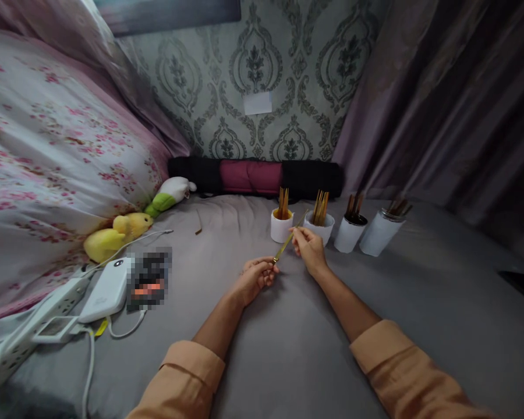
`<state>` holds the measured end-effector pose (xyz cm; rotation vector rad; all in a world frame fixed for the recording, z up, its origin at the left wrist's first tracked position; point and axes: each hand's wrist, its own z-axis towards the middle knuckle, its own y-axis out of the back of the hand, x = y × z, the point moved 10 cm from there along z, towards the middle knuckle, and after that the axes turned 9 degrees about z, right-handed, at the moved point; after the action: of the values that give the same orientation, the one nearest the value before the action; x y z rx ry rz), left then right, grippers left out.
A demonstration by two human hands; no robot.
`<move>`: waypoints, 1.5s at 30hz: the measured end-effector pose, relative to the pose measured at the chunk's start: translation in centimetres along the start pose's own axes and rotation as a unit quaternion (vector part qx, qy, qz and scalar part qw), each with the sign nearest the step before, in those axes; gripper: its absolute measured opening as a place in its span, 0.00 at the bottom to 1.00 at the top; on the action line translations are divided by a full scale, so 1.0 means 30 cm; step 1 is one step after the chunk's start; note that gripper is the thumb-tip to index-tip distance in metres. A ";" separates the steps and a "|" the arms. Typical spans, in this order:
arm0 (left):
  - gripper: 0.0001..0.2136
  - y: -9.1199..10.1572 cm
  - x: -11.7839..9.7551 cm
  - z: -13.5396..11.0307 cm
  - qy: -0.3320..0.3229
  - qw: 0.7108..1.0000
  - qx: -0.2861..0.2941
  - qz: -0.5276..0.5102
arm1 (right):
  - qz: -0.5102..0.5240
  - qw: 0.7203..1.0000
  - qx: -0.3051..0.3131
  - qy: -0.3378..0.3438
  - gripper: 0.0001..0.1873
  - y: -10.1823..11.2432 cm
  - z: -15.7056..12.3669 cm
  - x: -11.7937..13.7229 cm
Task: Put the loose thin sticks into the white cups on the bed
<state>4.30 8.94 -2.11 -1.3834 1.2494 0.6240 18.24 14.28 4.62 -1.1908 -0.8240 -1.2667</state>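
A thin yellow-green stick (pixel 287 243) slants between both hands over the grey bed sheet. My left hand (pixel 257 278) pinches its lower end with curled fingers. My right hand (pixel 308 247) pinches its upper part, just in front of the cups. Behind the hands stand several white cups in a row: one (pixel 281 228) with orange-brown sticks, one (pixel 319 227) with golden sticks, one (pixel 350 234) with dark brown sticks, and a tilted one (pixel 379 233) at the right. Both arms wear peach sleeves.
A loose stick (pixel 198 227) lies on the sheet at the left. A yellow plush toy (pixel 116 233), a white power bank (pixel 107 290), a power strip (pixel 35 326) and cables sit near a floral pillow (pixel 52 157). A black-and-maroon bolster (pixel 255 176) lies against the wall.
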 end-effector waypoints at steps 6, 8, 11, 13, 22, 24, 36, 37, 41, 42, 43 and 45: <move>0.11 -0.005 0.000 0.000 -0.004 1.000 0.007 0.013 | 0.030 0.999 -0.033 0.010 0.19 0.042 0.023 0.027; 0.11 -0.007 0.000 0.000 -0.004 1.000 0.011 0.017 | 0.037 0.998 -0.041 0.016 0.19 0.054 0.031 0.038; 0.11 -0.006 0.003 0.001 -0.001 1.000 0.011 0.026 | 0.039 0.997 -0.057 0.022 0.20 0.078 0.042 0.055; 0.10 -0.005 0.005 0.002 0.003 1.000 0.011 0.028 | 0.038 0.996 -0.071 0.028 0.20 0.096 0.048 0.068; 0.11 0.007 0.010 0.009 0.002 1.000 0.007 0.009 | 0.017 0.995 -0.091 0.048 0.23 0.127 0.060 0.108; 0.11 0.013 0.011 0.012 0.003 1.000 0.000 0.003 | 0.014 0.995 -0.088 0.050 0.23 0.129 0.063 0.110; 0.09 0.017 0.000 0.010 0.008 1.000 -0.003 -0.026 | 0.034 0.995 -0.083 0.034 0.18 0.139 0.071 0.109; 0.09 0.017 0.000 0.009 0.008 1.000 -0.002 -0.028 | 0.037 0.995 -0.085 0.030 0.18 0.142 0.072 0.105; 0.09 0.024 0.002 0.011 0.006 0.999 -0.003 -0.033 | 0.034 0.995 -0.086 0.023 0.18 0.146 0.075 0.100; 0.09 0.026 0.003 0.012 0.005 0.999 -0.004 -0.036 | 0.030 0.996 -0.083 0.021 0.18 0.144 0.076 0.102; 0.08 0.027 0.003 0.013 0.006 0.999 -0.004 -0.039 | 0.025 0.996 -0.080 0.020 0.18 0.141 0.076 0.107; 0.08 0.031 0.005 0.014 0.009 0.999 -0.007 -0.045 | 0.017 0.997 -0.069 0.019 0.17 0.130 0.076 0.120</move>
<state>3.62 9.44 -2.70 -1.4511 1.1929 0.5595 22.98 15.13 7.79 -1.2822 -0.6939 -1.3310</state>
